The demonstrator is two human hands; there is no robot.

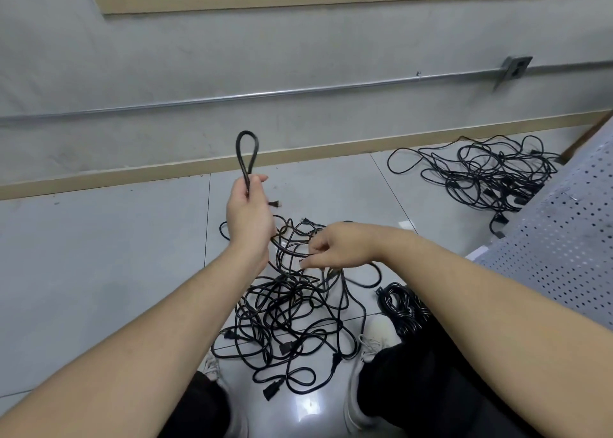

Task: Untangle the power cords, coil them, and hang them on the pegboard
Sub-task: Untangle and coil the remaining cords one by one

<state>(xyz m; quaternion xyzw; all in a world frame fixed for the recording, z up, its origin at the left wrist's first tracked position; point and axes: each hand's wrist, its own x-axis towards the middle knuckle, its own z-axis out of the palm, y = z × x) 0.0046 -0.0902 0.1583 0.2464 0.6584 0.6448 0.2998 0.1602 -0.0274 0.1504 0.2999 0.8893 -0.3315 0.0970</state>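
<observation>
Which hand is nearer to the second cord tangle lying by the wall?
Right. The right hand pinches a strand over the near cord pile, closer to the far tangle. The left hand grips a raised cord loop farther left.

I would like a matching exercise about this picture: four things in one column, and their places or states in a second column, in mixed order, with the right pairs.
Things:
1. left hand
2. right hand
3. far cord pile
4. coiled cord bundle

Places or states:
A. lies on the floor beside the perforated panel, near the wall
B. holds up a loop of cord
C. lies next to the white shoe
D. pinches a cord above the near tangle

Pairs: 1-B, 2-D, 3-A, 4-C
</observation>
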